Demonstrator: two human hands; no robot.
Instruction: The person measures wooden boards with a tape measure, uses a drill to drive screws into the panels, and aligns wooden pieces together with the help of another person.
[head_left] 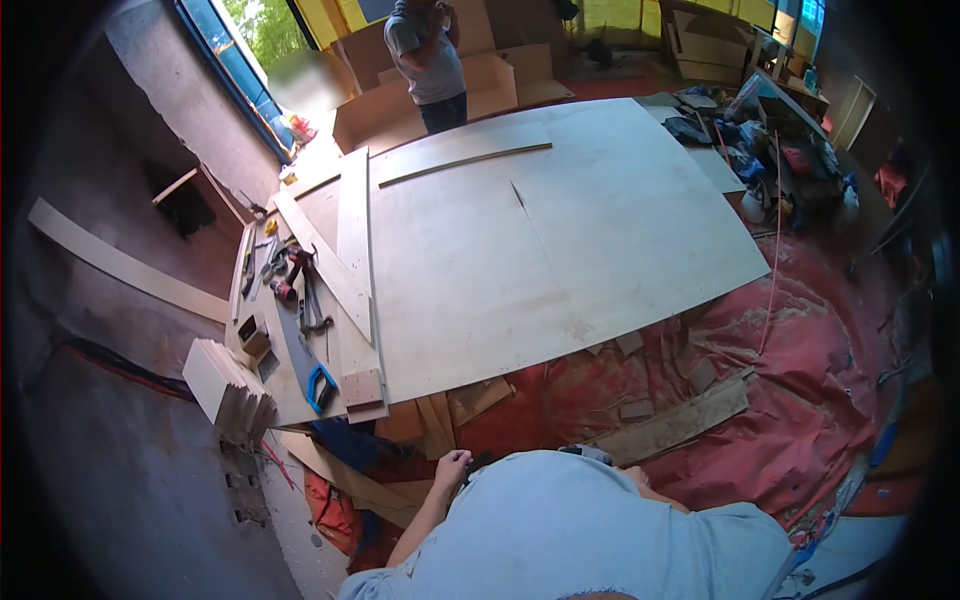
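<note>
My left hand point(453, 467) is raised beside my pale shirt, its fingers curled closed. A small dark item point(481, 462) shows just beside it; whether the fingers hold anything I cannot make out. Only a little of my right hand point(636, 476) shows past the shirt, its fingers hidden. Close to it, a grey and black object point(588, 454) sticks out from behind the shirt, too covered to name. Beyond both hands lies a large pale plywood sheet point(520, 250) with a dark slit near its middle. Neither hand touches the sheet.
On the left end of the table lie a blue-handled handsaw point(321, 388), a hammer point(317, 325), a red drill point(299, 262) and wooden boards point(353, 220). Red sheeting point(800, 370) and a loose plank point(680, 418) cover the floor. Another person point(428, 60) stands at the far edge.
</note>
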